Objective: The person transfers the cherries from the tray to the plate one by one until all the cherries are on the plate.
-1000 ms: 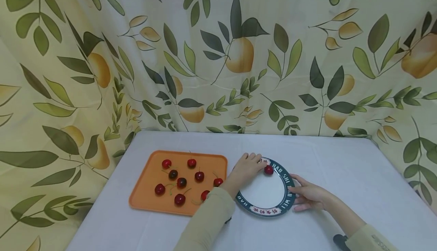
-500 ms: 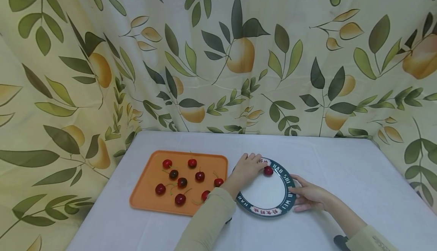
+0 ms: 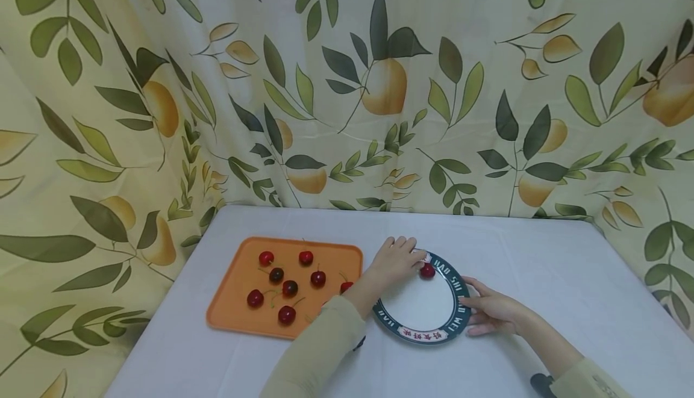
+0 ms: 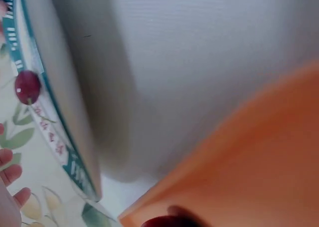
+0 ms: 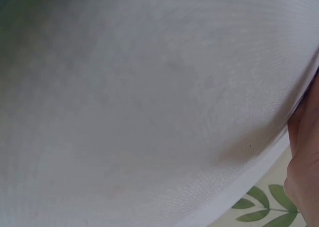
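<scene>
- Now, from my remote seat, I see the left hand at the far-left rim of the plate, fingers loosely bent, fingertips just beside the cherry lying on the plate's far edge.
- Compared with a second ago, that hand has lifted slightly and drawn a touch back; the cherry has not moved on the plate, and I read the hand as holding nothing, though whether a fingertip touches the fruit I cannot tell.
- The right hand is unchanged: fingers fairly straight, resting against the plate's right rim, thumb on the near side.
- On the left wrist view I see the cherry on the plate's patterned border, with fingertips spread loosely below it.
- The orange tray sits just left of the plate with its other cherries as before; the left sleeve now hides one near its right edge.
</scene>
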`<state>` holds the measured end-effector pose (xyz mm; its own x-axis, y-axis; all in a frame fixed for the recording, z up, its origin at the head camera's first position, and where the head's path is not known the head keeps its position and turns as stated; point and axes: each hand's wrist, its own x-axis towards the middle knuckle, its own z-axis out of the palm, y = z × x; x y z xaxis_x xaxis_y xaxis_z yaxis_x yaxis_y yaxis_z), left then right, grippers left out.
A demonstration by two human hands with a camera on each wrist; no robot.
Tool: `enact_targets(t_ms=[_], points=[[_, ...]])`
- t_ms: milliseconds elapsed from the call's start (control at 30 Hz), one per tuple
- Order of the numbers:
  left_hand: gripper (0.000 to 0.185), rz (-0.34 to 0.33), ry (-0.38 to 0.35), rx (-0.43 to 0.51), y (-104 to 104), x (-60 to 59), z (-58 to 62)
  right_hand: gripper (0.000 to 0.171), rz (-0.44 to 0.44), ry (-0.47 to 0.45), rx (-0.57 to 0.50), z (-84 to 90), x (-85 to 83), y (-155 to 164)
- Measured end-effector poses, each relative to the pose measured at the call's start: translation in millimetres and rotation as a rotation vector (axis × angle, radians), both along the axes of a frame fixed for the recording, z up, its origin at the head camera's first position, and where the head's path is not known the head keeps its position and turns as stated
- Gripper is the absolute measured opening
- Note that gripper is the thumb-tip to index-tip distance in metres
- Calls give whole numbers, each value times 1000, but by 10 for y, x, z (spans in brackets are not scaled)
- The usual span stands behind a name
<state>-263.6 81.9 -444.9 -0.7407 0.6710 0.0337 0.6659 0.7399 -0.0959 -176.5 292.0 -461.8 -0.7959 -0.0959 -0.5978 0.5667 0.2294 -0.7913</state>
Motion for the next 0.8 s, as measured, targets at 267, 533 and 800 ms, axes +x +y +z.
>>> enact_targets(t_ms=[267,533,800], points=[[35,-15,3,-2,-83,132,172,66,7,-1,12,0,-3,-1],[38,-31,50,10,-366,251,342,67,9,0,4,-2,-7,8],[35,-20,55,51,-754,267,335,67,8,13,16,0,-3,0]])
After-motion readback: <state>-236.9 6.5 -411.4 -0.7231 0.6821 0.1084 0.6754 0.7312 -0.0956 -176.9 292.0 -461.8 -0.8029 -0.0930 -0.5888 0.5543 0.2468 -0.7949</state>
